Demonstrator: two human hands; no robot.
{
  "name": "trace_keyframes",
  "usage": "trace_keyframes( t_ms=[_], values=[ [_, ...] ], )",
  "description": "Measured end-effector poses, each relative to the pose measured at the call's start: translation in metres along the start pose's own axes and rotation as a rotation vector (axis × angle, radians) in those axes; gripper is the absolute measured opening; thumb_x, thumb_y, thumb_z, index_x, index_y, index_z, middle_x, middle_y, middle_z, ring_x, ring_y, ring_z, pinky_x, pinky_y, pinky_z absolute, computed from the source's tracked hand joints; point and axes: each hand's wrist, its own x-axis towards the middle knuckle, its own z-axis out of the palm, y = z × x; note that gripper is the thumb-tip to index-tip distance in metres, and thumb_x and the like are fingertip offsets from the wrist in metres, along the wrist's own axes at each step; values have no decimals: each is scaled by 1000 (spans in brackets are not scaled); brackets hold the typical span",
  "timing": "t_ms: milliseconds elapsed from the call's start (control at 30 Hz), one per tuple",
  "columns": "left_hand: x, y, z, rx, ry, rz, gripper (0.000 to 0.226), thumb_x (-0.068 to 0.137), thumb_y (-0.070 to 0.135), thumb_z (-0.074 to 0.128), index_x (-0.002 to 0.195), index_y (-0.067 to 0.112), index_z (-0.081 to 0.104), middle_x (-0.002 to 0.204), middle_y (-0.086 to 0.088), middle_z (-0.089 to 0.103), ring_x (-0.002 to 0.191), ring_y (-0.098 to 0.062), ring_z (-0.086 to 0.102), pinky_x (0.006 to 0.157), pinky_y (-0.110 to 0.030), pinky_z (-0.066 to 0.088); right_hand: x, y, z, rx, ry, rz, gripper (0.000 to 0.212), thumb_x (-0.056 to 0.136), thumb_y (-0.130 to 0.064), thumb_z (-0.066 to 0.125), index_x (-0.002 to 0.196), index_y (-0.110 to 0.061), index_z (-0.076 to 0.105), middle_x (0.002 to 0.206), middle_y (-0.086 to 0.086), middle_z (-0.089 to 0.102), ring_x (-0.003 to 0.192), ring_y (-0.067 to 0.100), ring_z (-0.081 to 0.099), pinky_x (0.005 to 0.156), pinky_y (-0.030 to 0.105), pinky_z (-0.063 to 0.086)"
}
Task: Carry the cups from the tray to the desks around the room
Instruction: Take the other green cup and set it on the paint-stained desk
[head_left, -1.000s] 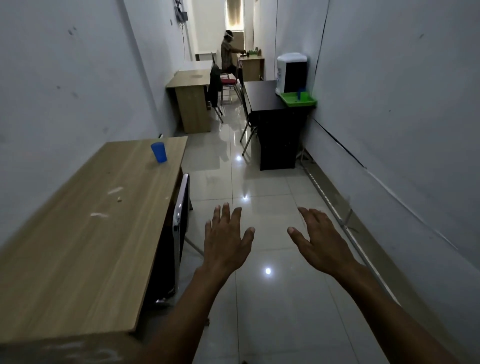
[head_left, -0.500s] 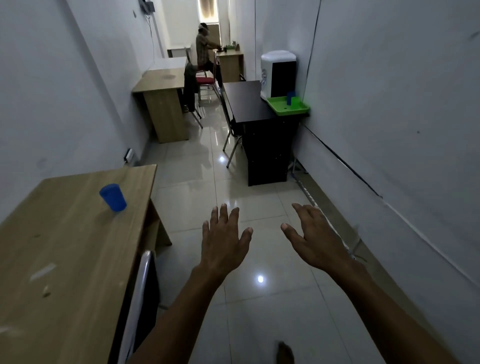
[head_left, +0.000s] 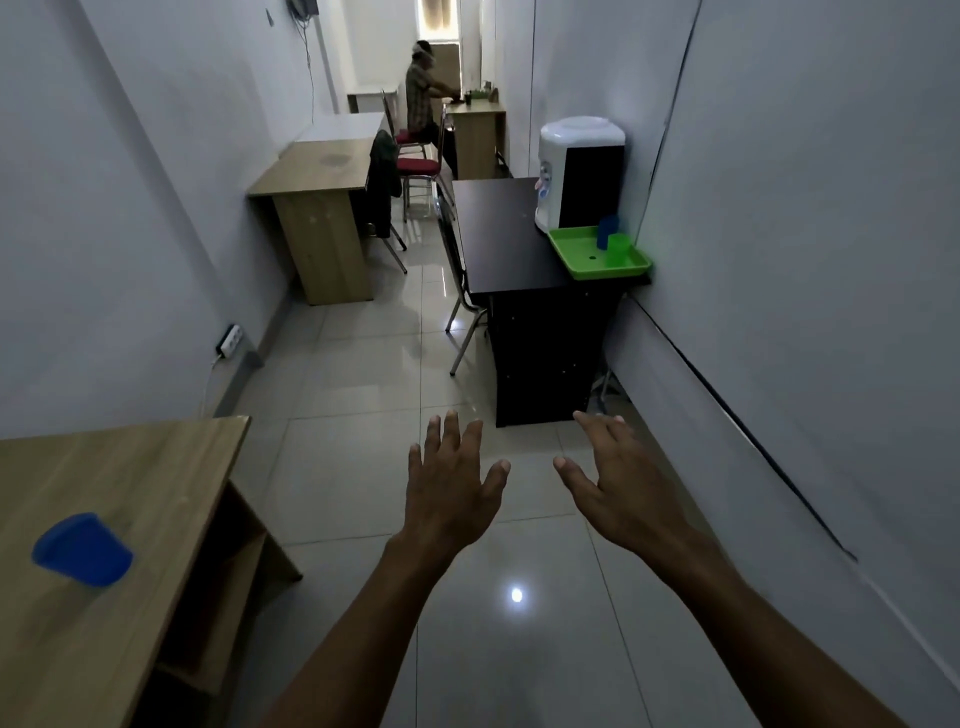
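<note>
I see both hands out in front over the tiled floor (head_left: 332, 395), palms down. Left hand (head_left: 451, 493) has its grip spread, fingers straight, holding nothing. Right hand (head_left: 618, 486) also spread and holding nothing, thumb out to the left.

1 blue cup (head_left: 80, 550) sits on the near wooden surface (head_left: 156, 483) at left, blurred. Green tray (head_left: 582, 257) is far right on the dark surface (head_left: 498, 234), at its near right corner, just in front of the white water dispenser (head_left: 579, 171). On the tray I see 2 cups at the back right: a blue one (head_left: 608, 228) and a green one (head_left: 619, 245) just in front of it, touching or nearly, can't tell which.

Another wooden surface (head_left: 311, 171) stands far left with a chair beside it. A person (head_left: 420, 93) sits at the far end.
</note>
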Motion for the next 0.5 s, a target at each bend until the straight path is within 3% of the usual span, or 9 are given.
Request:
trace_keyframes(
  t_ms=[500],
  values=[
    [360, -29, 23, -53, 0, 188, 61, 95, 46, 44, 147, 17, 29, 159, -12, 20, 149, -28, 7, 118, -50, 17, 338, 57, 30, -2, 89, 102, 65, 94, -48, 49, 150, -21, 30, 156, 6, 35, 148, 24, 19, 112, 41, 31]
  ],
)
